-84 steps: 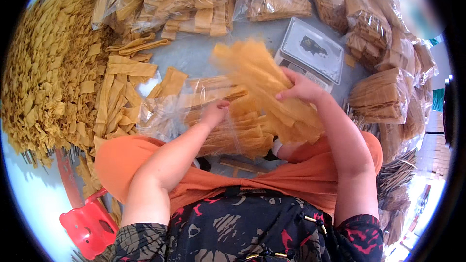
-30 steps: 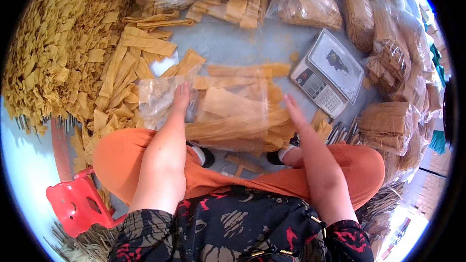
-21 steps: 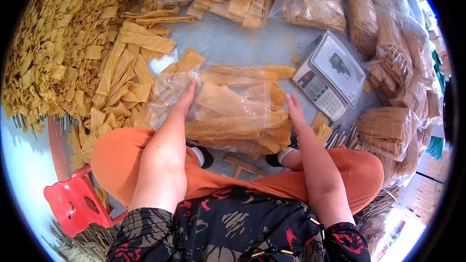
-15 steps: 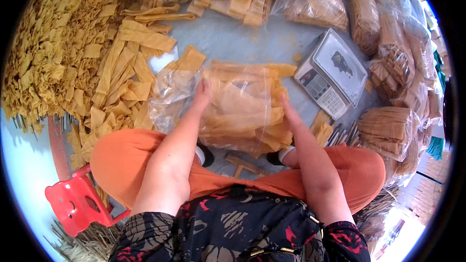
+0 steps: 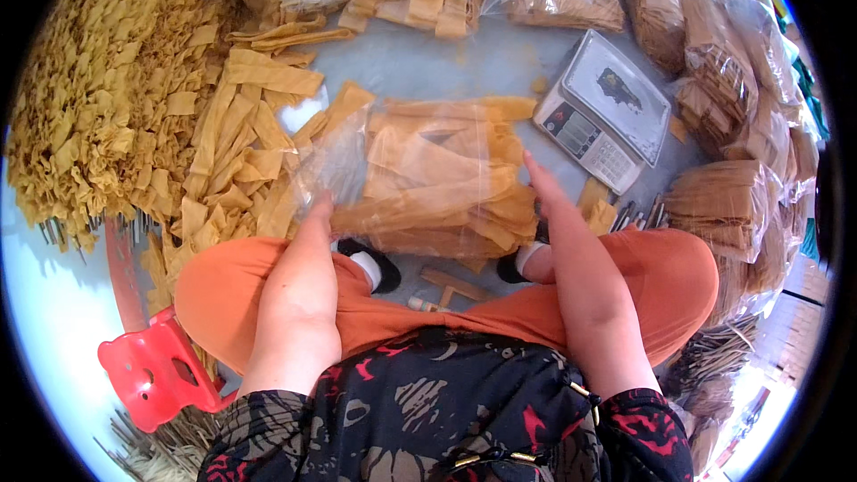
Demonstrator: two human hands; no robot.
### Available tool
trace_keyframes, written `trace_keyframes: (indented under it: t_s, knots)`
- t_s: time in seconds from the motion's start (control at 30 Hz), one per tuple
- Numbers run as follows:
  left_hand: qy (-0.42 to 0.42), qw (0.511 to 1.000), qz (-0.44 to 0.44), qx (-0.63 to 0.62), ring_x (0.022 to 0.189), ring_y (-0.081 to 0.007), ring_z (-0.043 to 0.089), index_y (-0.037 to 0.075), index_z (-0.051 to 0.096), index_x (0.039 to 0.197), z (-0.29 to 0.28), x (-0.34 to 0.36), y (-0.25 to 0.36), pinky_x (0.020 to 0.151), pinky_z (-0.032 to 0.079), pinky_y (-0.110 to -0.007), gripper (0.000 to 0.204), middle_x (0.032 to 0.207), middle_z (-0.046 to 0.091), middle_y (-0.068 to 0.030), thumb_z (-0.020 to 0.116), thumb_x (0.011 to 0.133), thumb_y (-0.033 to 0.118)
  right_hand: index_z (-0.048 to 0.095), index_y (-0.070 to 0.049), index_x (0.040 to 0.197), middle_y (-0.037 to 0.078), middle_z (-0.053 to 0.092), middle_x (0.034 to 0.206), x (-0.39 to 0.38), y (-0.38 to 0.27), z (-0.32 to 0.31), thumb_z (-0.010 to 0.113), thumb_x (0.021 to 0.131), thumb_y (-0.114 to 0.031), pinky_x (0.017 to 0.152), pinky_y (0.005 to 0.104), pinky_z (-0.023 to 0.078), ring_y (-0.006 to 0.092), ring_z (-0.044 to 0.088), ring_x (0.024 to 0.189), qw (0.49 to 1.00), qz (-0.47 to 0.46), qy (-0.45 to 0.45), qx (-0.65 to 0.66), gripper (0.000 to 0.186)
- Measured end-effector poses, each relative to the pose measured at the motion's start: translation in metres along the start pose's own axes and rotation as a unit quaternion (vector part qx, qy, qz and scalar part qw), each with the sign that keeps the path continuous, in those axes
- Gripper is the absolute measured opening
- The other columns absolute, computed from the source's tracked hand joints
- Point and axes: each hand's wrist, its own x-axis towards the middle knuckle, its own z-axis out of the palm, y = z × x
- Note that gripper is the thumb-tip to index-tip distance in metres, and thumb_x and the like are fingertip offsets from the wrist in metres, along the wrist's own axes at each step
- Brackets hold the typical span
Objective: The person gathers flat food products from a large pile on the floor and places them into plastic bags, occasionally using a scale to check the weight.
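A clear plastic bag [image 5: 428,156] full of flat yellow-brown strips, which look like dried sheets, lies on the floor between my feet. Ends of the strips [image 5: 511,170] stick out past its right edge. Loose film spreads from its left end. My left hand [image 5: 321,207] is closed at the lower edge of that film; its fingertips are partly hidden. At the bag's right end, my right hand [image 5: 541,182] is open, fingers stretched along the strip ends.
A digital scale [image 5: 607,112] stands to the right. Loose strips [image 5: 241,143] and a tall heap [image 5: 107,80] lie left. Filled bags [image 5: 719,201] line the right and far sides. A red plastic chair [image 5: 152,375] is at lower left; a wooden piece [image 5: 451,284] lies between my feet.
My left hand has moved off the bag's upper face to its lower left, by the loose film. My right hand stays at the right end. The bag looks flatter and smoother.
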Motion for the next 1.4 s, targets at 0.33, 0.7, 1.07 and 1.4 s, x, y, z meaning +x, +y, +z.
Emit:
trace_keyframes:
  t_s: [0.33, 0.7, 1.07, 1.4]
  knots:
    - [-0.227, 0.957, 0.171, -0.062, 0.13, -0.0311, 0.043, 0.018, 0.025, 0.148, 0.053, -0.078, 0.028, 0.101, 0.035, -0.058, 0.076, 0.144, 0.041, -0.0117, 0.042, 0.09, 0.065, 0.051, -0.009, 0.133, 0.01, 0.059, 0.126, 0.018, 0.028, -0.045, 0.062, 0.081, -0.041, 0.098, 0.0447, 0.038, 0.0288, 0.054, 0.116, 0.971, -0.003, -0.109, -0.213, 0.062]
    - [0.039, 0.775, 0.357, 0.521, 0.124, -0.0248, 0.048, 0.012, 0.037, 0.143, 0.028, -0.118, 0.1, 0.093, 0.047, -0.04, 0.075, 0.135, 0.051, -0.0132, 0.059, 0.085, 0.055, 0.052, -0.014, 0.129, 0.012, 0.048, 0.137, -0.06, -0.013, 0.011, 0.062, 0.082, -0.034, 0.108, 0.055, 0.026, 0.0298, 0.046, 0.125, 0.759, -0.363, 0.207, -0.5, 0.053]
    - [0.124, 0.796, 0.477, 0.35, 0.116, -0.0196, 0.05, 0.027, 0.042, 0.141, -0.136, -0.323, 0.167, 0.092, 0.044, -0.039, 0.06, 0.133, 0.052, -0.0025, 0.055, 0.09, 0.054, 0.054, -0.02, 0.125, 0.012, 0.054, 0.129, -0.087, 0.001, 0.084, 0.055, 0.085, -0.04, 0.109, 0.0605, 0.021, 0.0318, 0.05, 0.121, 0.667, -0.437, -0.043, -0.602, 0.044]
    - [-0.018, 0.936, 0.279, 0.214, 0.134, -0.035, 0.035, 0.013, 0.026, 0.148, -0.176, -0.067, 0.115, 0.101, 0.04, -0.049, 0.076, 0.147, 0.035, -0.0154, 0.059, 0.089, 0.049, 0.06, -0.012, 0.119, 0.016, 0.062, 0.115, -0.093, -0.093, 0.136, 0.059, 0.084, -0.03, 0.089, 0.0433, 0.047, 0.0348, 0.058, 0.106, 0.704, -0.409, -0.104, -0.571, 0.039]
